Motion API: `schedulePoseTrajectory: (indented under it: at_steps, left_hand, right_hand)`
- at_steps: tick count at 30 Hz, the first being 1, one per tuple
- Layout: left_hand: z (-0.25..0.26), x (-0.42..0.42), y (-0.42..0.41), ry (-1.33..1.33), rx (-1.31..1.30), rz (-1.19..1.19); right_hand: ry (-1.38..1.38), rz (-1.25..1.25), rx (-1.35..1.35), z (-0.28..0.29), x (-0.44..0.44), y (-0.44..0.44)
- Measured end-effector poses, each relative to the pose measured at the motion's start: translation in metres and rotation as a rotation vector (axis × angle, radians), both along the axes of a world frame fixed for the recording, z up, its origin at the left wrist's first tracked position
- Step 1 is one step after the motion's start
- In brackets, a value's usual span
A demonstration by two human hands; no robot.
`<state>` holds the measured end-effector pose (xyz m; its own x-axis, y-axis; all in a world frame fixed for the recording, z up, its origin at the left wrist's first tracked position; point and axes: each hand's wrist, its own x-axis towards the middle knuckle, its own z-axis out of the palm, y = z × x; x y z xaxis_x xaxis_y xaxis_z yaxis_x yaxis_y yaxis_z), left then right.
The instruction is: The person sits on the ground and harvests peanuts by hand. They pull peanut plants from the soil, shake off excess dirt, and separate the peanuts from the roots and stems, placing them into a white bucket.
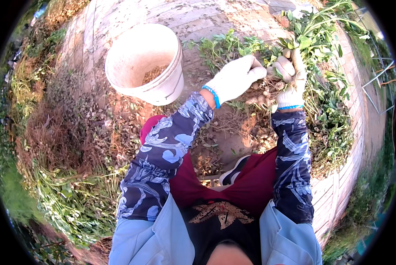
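My right hand [291, 78], in a white knit glove with a blue cuff, grips a bunch of peanut plants [312, 36] by the stems. Leafy tops rise beyond that fist, while roots with pods hang on its left side. My left hand [239, 78], gloved alike, reaches to these roots with thumb and fingers drawn together. Whether a pod is between its fingertips is hard to see. Pale peanut pods [261, 99] cluster just below the hands. Left of them stands a white plastic bucket [179, 74] with some loose peanuts [154, 73] in its bottom.
Green peanut plants [330, 132] are heaped to the right, and more [224, 46] lie beyond my left hand. Dry, brown stalks [62, 132] pile up at left. Stone-like paving [204, 20] borders the littered soil. My shoe [234, 170] is below the hands.
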<state>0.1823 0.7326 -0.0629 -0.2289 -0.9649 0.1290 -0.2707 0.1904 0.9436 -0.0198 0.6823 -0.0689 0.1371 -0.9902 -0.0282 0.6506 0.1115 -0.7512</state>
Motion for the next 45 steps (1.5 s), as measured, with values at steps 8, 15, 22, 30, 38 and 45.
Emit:
schedulePoseTrajectory:
  at_steps: [8,15,22,30,38,45]
  left_hand:
    - [0.006,-0.007,0.008,-0.264,0.005,0.191]
    - [0.007,0.1,-0.022,-0.393,-0.19,0.884]
    - [0.004,0.119,-0.004,-0.558,-0.372,0.624]
    - [-0.03,-0.01,0.005,0.408,0.529,-0.144]
    - [-0.043,-0.037,0.011,0.947,0.908,-0.224]
    - [-0.019,-0.038,0.024,1.072,1.127,-0.147]
  right_hand:
    - [-0.191,0.247,-0.074,-0.003,0.0,-0.001]
    - [-0.327,0.301,-0.098,0.032,0.007,0.023]
    - [-0.513,0.44,-0.167,0.03,-0.005,0.016]
    - [-0.471,0.482,-0.081,0.028,0.016,0.016]
    - [-0.41,0.512,-0.068,0.023,0.012,0.017]
    - [-0.328,0.509,-0.077,0.023,0.014,0.022]
